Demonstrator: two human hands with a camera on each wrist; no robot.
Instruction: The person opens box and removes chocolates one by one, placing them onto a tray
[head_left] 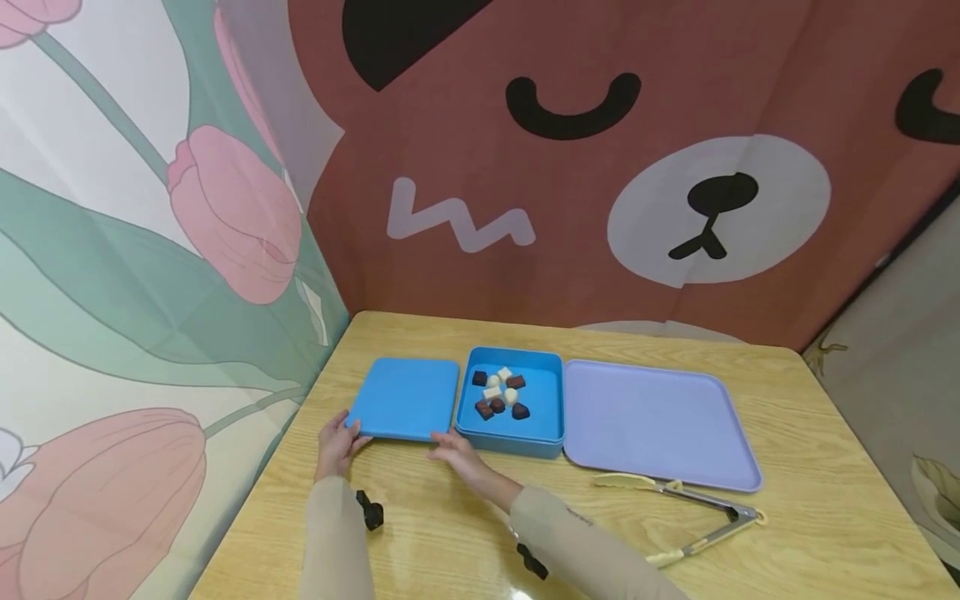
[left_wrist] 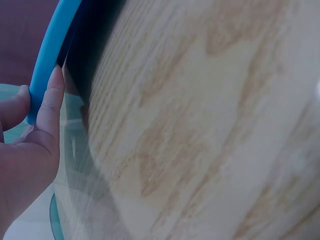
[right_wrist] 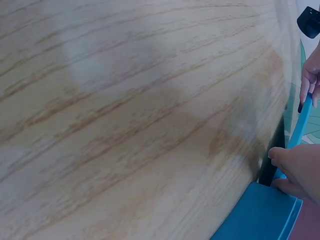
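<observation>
A flat blue square lid (head_left: 405, 398) lies to the left of the open blue box (head_left: 512, 445). At the lid's near left corner, my left hand (head_left: 336, 450) grips the edge; the left wrist view shows the thumb on one face and fingers on the other. My right hand (head_left: 468, 467) pinches the near right corner, beside the box's front left corner. Shadow shows under the near edge of the lid in both wrist views, so that edge is off the table. Inside the box sit several dark and white chocolates (head_left: 492, 394).
Right of the box lies a shallow lilac tray (head_left: 652, 417). Tongs (head_left: 708, 498) with pale yellow tips lie spread in front of the tray, near my right sleeve. A printed fabric backdrop (head_left: 465, 275) rises behind the wooden table (head_left: 427, 533), with another on the left side.
</observation>
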